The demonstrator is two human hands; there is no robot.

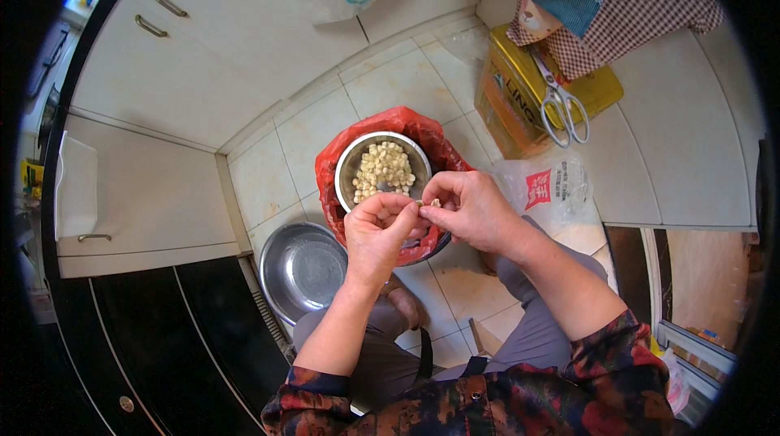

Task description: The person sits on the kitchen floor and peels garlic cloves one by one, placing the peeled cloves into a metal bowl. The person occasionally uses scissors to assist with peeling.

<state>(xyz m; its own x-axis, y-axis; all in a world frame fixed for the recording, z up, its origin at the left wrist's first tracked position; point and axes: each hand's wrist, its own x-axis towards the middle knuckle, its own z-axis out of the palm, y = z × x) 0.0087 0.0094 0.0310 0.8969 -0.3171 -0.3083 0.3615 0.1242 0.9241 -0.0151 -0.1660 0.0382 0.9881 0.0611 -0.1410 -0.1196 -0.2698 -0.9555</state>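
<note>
My left hand (379,230) and my right hand (478,209) meet at the fingertips over the near rim of a steel bowl (342,175). Between them they pinch a small split lotus seed (435,204). Its pale part shows at my right thumb and forefinger, and a greenish bit shows where the thumbs meet. Many peeled, cream-coloured lotus seeds (385,166) are heaped in the bowl. The bowl rests within a red plastic bag (332,149) that lines a round dark-rimmed container. My left hand and wrist hide part of the bag's near side.
A wide steel basin (304,268) stands on the tiled floor at left. White-handled scissors (563,110) lie on a yellow tin (506,101) at right, beside checked cloth (634,15). A clear plastic bag (563,189) lies below the tin. White cabinets (201,70) enclose the floor.
</note>
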